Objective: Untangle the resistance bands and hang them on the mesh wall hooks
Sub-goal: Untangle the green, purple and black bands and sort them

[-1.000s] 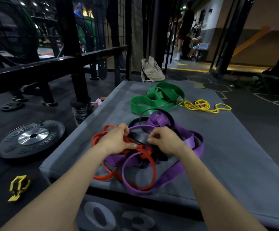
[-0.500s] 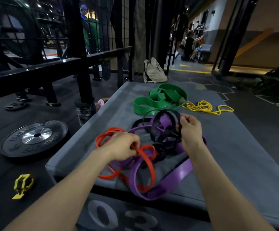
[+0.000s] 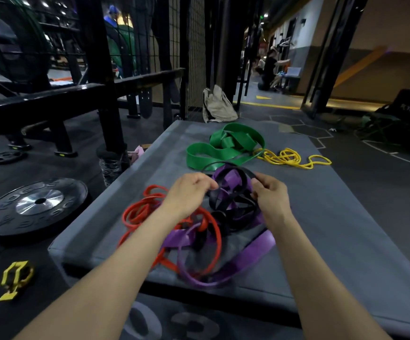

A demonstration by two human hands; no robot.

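Fingers (image 3: 260, 185) of R hand (image 3: 271, 197) curl round a black band (image 3: 233, 203), thumb & forefinger pinching its top arc at approx 12 o'clock of the tangle. L hand (image 3: 190, 192) sits at 9 o'clock of that same knot, fingers bent inward w/ tips at the black loops; can't tell whether they actually grip a strand or just touch it.

Black band is wound thru a purple band (image 3: 245, 261), whose wide loop trails toward 6 o'clock, near the front edge of the grey padded box (image 3: 346, 229). Red band (image 3: 137, 212) lies in coils at 8–9 o'clock of the knot, partly under the L forearm, one loop crossing over the purple.

Green band (image 3: 209, 155) lies bunched at 12 o'clock, apart from the hands; yellow band (image 3: 289, 158) is just beside it at 1–2 o'clock, thin, looped flat.

Off the box, 9 o'clock: black weight plate (image 3: 35, 204) on the floor. Yellow clip-like item (image 3: 15, 278) at 8 o'clock. Beige bag (image 3: 217, 105) leans at the mesh wall (image 3: 195, 57), 12 o'clock, far end.
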